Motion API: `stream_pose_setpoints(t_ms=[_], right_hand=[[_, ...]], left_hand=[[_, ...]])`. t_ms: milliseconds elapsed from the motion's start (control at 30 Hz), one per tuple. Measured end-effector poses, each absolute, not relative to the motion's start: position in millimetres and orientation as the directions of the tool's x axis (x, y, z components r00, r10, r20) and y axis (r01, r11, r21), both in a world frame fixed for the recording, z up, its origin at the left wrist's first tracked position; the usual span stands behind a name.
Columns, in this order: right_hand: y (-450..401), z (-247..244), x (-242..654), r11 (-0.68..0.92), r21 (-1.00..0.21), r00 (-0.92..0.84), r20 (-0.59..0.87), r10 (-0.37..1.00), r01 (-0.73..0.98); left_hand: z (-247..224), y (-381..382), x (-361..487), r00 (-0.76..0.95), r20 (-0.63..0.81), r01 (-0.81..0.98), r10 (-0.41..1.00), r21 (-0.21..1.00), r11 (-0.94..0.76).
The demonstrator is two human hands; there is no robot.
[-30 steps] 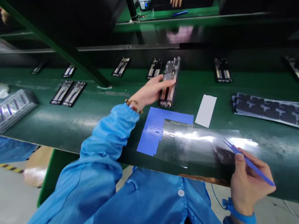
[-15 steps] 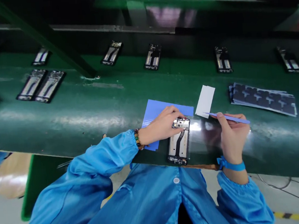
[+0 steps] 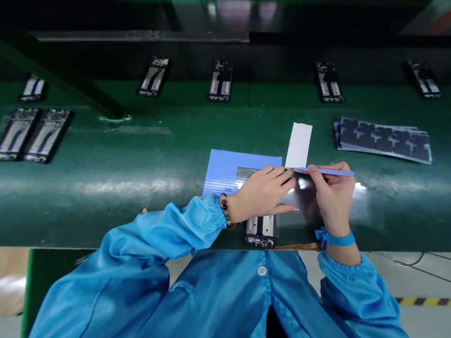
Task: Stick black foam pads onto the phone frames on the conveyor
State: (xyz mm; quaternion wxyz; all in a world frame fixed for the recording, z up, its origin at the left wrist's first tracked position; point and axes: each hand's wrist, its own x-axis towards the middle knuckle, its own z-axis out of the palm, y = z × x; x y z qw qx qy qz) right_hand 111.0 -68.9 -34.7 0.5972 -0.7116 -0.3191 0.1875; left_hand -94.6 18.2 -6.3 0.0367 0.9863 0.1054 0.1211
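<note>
My right hand [image 3: 333, 193] is closed round a pair of blue-violet tweezers [image 3: 334, 171], whose tip points left to the lower edge of a white card [image 3: 299, 146]. Over the upper part of an opened phone [image 3: 261, 231] lies my left hand [image 3: 265, 191], thumb apart from the other fingers. Its fingertips are beside the tweezer tip; whether they touch a small part there is hidden. The phone's lower end shows at the table's front edge. Behind my left hand lies a blue sheet [image 3: 225, 166], with a clear film partly on it.
Several opened phones stand in a row at the back, one of them at the middle [image 3: 220, 81]. Two more [image 3: 47, 137] lie at the left beside a green post [image 3: 71, 82]. Sheets with dark stickers [image 3: 383, 140] are stacked at the right.
My left hand has moved right, off the phone's edge and across its upper part, towards the tweezer tip. The right hand with the tweezers has come closer to it. The view has shifted.
</note>
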Motion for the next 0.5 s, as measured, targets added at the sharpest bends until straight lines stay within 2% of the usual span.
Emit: stream_pose_setpoints(t_ms=[367, 500], right_hand=[[-66.8, -32.2, 108.2, -0.086, -0.980, 0.714, 0.069, 0.697, 0.179], [-68.0, -25.0, 110.9, -0.019, -0.992, 0.769, 0.085, 0.633, 0.125]], left_hand=[[-8.3, 16.4, -93.2, 0.949, 0.212, 0.205, 0.232, 0.140, -0.969], [-4.2, 19.7, -99.4, 0.947, 0.223, 0.196, 0.232, 0.175, -0.965]])
